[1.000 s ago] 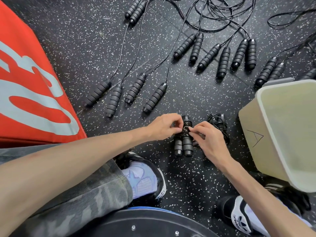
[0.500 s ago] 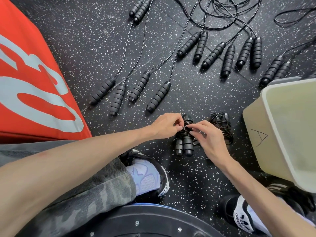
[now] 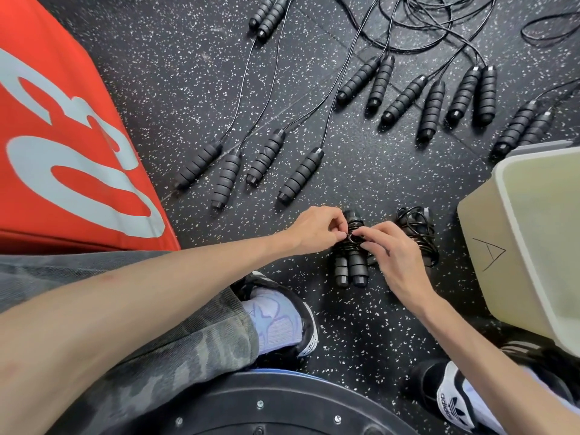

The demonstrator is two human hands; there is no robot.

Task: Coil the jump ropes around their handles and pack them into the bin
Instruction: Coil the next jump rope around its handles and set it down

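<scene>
A black jump rope [image 3: 351, 265] lies on the floor, its two ribbed handles side by side with cord wound around their upper part. My left hand [image 3: 317, 229] pinches the cord from the left. My right hand [image 3: 389, 249] pinches the same cord from the right, fingertips nearly touching. A second coiled rope bundle [image 3: 416, 233] lies just right of them. The beige plastic bin [image 3: 489, 246], marked with an A, stands tilted at the right. Several uncoiled ropes [image 3: 301, 175] with black handles lie spread across the floor beyond.
A red padded block [image 3: 62, 136] with grey lettering fills the left. My shoes [image 3: 282, 321] rest on the speckled black floor. A black round platform [image 3: 266, 406] sits at the bottom edge. Loose cords [image 3: 417, 29] tangle at the top.
Both hands stay on the wound cord, with only small finger movements. The camera view has shifted slightly, so everything sits a little lower in frame.
</scene>
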